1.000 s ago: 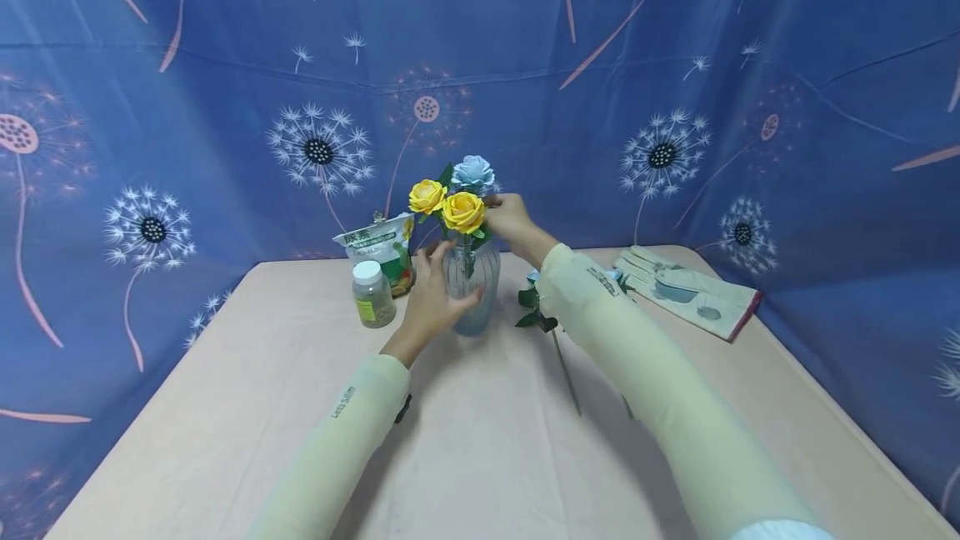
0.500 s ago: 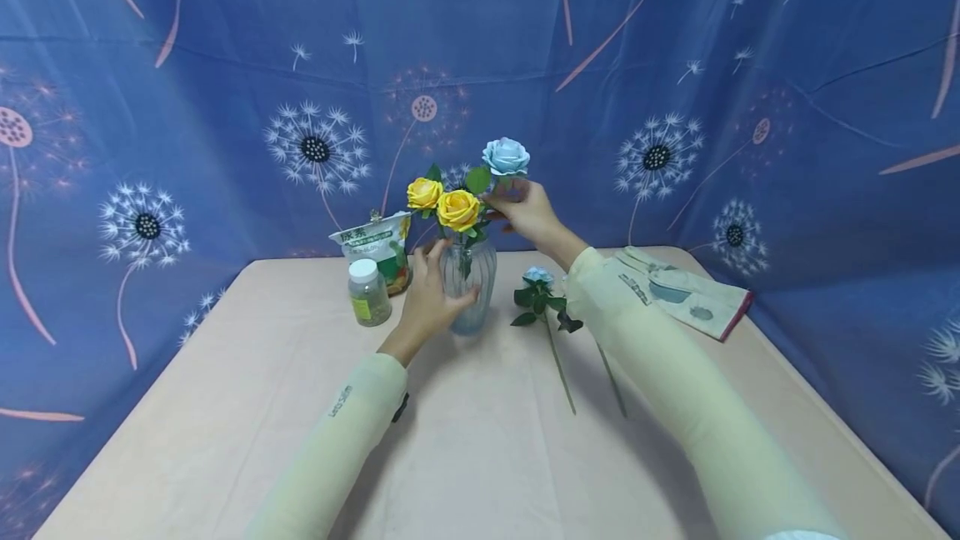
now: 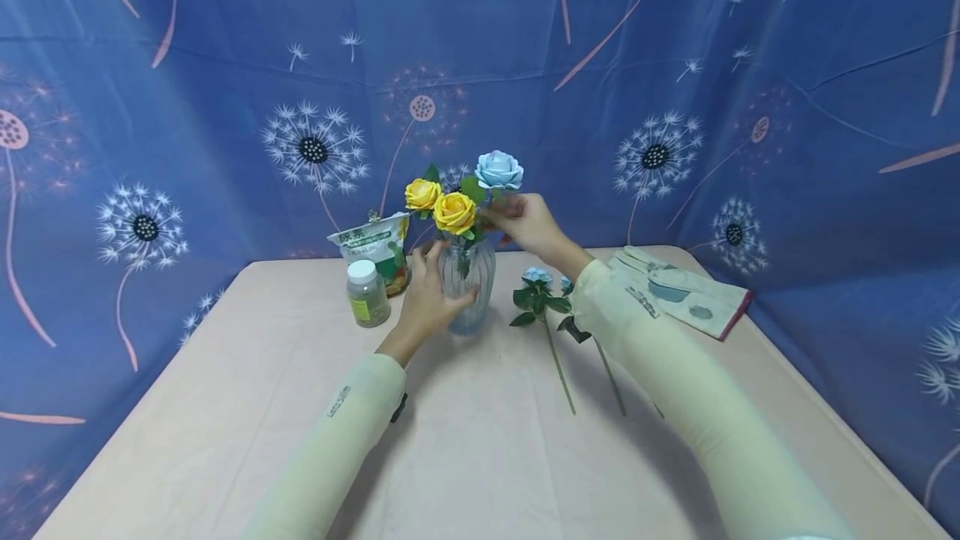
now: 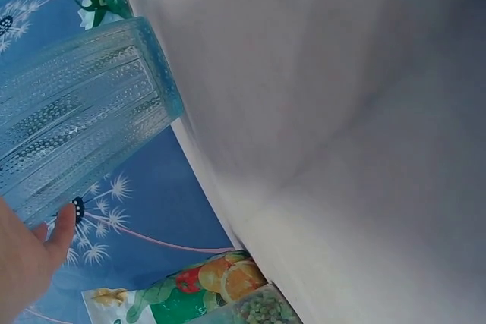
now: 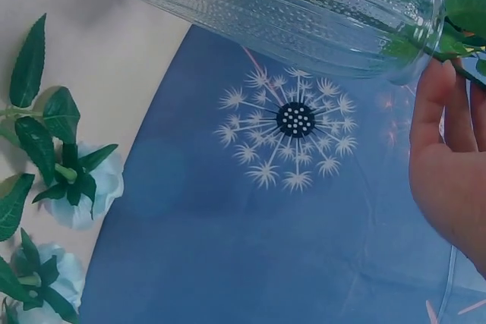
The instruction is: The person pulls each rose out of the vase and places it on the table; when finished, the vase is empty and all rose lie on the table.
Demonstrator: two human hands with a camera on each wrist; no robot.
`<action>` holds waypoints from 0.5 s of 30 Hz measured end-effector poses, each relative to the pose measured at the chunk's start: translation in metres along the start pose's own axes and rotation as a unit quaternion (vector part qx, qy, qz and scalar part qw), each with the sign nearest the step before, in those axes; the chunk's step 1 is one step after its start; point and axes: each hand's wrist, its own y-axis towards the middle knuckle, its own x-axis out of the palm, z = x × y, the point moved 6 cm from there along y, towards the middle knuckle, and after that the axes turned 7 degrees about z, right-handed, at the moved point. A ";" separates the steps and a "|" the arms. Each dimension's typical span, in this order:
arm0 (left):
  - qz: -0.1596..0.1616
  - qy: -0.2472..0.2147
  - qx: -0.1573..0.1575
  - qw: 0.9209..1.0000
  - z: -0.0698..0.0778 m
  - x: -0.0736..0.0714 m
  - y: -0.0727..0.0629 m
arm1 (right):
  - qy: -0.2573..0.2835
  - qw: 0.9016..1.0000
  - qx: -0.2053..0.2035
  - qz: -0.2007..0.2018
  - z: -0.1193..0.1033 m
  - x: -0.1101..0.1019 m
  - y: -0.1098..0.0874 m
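Observation:
A ribbed clear glass vase (image 3: 471, 294) stands upright on the table, holding two yellow roses (image 3: 454, 213). My left hand (image 3: 429, 298) steadies it from the left, thumb across the front and fingers up near the neck. Above and right of the yellow blooms is a light blue rose (image 3: 498, 170). My right hand (image 3: 534, 227) pinches its stem just below the bloom, beside the vase mouth. In the right wrist view, green leaves and a stem (image 5: 429, 49) pass through the mouth, with the right fingertips (image 5: 437, 73) right at the rim.
Several blue roses (image 3: 537, 275) lie right of the vase, stems toward the front, partly under the right sleeve. Left of it stand a white-capped jar (image 3: 367, 298) and a printed pouch (image 3: 386, 248). Pale gloves (image 3: 690, 294) lie at the back right, before a blue curtain (image 3: 570, 132).
The blue rose first rose and shifted right with my right hand, then came down slightly toward the vase mouth. The left hand stayed at the vase.

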 end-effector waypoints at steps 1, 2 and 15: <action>0.000 0.000 0.001 1.000 0.000 0.000 0.000 | -0.003 1.000 -0.006 -0.009 0.001 0.000 -0.001; 0.001 -0.001 0.002 1.000 0.001 0.000 0.000 | -0.005 1.000 -0.010 -0.017 0.001 0.001 -0.001; 0.004 -0.007 0.011 1.000 0.001 -0.001 -0.001 | -0.032 0.996 -0.074 -0.044 -0.008 0.000 -0.013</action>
